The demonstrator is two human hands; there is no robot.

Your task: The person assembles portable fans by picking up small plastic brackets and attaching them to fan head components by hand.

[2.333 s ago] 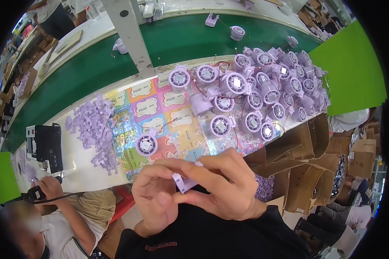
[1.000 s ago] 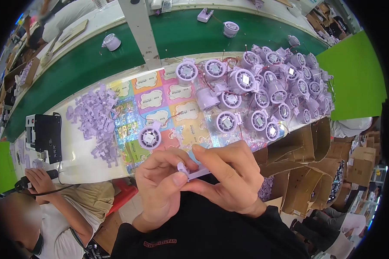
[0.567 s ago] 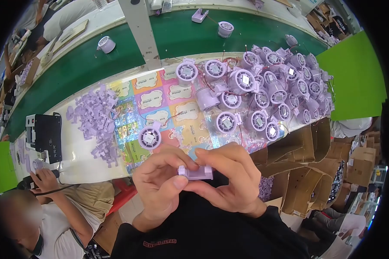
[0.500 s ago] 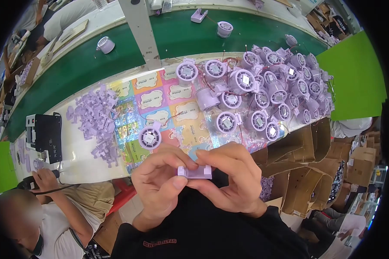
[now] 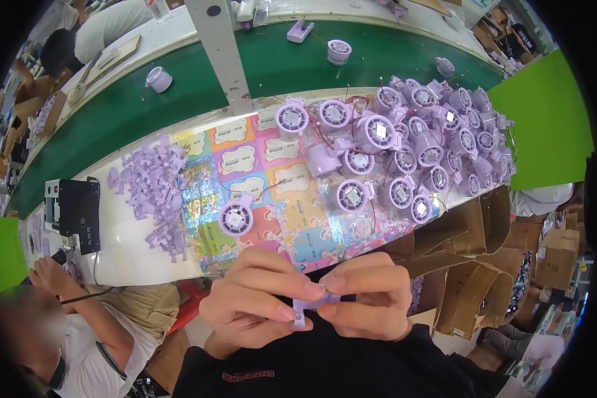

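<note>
Close to my chest, a small light-purple plastic part (image 5: 300,316) is pinched between both hands. My left hand (image 5: 257,298) grips its left end with thumb and fingers. On the other end, my right hand (image 5: 370,296) closes with thumb and index finger, covering much of the part. Beyond my hands, one round purple fan unit (image 5: 235,218) with a wire lies on the colourful printed sheet (image 5: 292,222). To the left is a heap of small purple parts (image 5: 154,192). A large group of round purple units (image 5: 404,159) fills the right side.
A green conveyor belt (image 5: 278,63) runs behind the table, with a metal post (image 5: 220,53) at its near edge. A black box device (image 5: 73,215) stands at the left, near a seated co-worker (image 5: 106,331). Cardboard boxes (image 5: 474,285) are at the right.
Both hands have moved slightly down and toward me, and the purple part has turned and tilted between the fingers. Units on the belt have shifted left. The co-worker's hands have moved left.
</note>
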